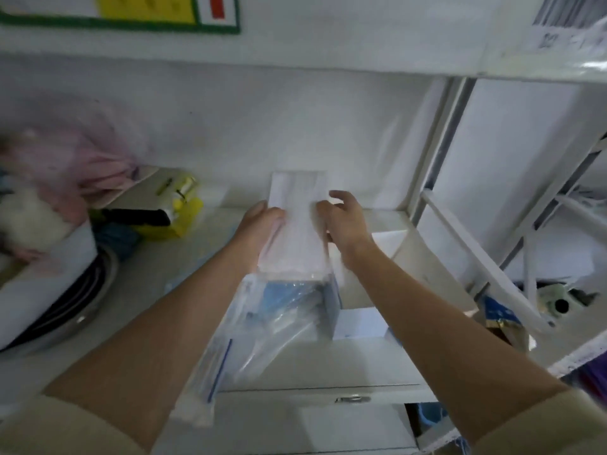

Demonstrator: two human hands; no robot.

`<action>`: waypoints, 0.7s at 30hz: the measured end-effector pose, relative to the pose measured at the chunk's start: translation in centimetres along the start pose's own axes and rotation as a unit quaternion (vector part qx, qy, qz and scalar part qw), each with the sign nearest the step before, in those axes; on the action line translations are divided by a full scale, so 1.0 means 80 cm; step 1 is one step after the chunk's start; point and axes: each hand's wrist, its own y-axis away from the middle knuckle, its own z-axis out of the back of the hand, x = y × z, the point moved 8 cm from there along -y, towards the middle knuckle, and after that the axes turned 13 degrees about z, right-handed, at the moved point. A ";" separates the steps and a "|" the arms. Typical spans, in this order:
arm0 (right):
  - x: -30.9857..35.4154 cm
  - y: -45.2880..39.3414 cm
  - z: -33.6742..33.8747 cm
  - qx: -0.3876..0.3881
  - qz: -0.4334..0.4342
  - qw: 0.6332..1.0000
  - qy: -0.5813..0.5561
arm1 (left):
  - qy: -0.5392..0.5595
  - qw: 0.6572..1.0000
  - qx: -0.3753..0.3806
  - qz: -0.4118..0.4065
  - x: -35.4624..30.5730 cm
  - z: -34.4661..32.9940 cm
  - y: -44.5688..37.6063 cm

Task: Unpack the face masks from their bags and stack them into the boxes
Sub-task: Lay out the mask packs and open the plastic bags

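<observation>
Both hands hold a white stack of face masks (297,205) above the desk. My left hand (259,221) grips its left edge, and my right hand (345,221) holds its right edge with fingers partly spread. A clear plastic bag (253,326) with a blue zip line hangs down from below the masks toward me. Behind the bag stands a blue and white mask box (328,300), partly hidden. A white open box (391,244) sits just right of my right wrist.
A white desk (157,310) has a yellow container (182,208) and black items at the left, next to pink cloth (75,159) and a round metal-rimmed object (78,307). A white ladder frame (476,257) stands at the right. A drawer handle (353,399) is below.
</observation>
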 end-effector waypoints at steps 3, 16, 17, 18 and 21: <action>0.001 0.002 -0.044 0.020 0.008 1.000 -0.003 | -0.008 0.999 -0.054 0.002 0.008 0.058 0.003; -0.014 0.011 -0.119 0.051 -0.008 0.998 0.031 | -0.056 0.992 -0.106 0.041 0.055 0.151 -0.013; -0.014 0.010 -0.118 0.048 -0.010 0.998 0.030 | -0.056 0.992 -0.105 0.043 0.054 0.151 -0.014; -0.014 0.009 -0.117 0.042 -0.011 0.998 0.033 | -0.056 0.992 -0.101 0.047 0.053 0.148 -0.016; -0.019 0.006 -0.111 0.024 -0.008 0.998 0.049 | -0.069 0.993 -0.086 0.047 0.050 0.140 -0.021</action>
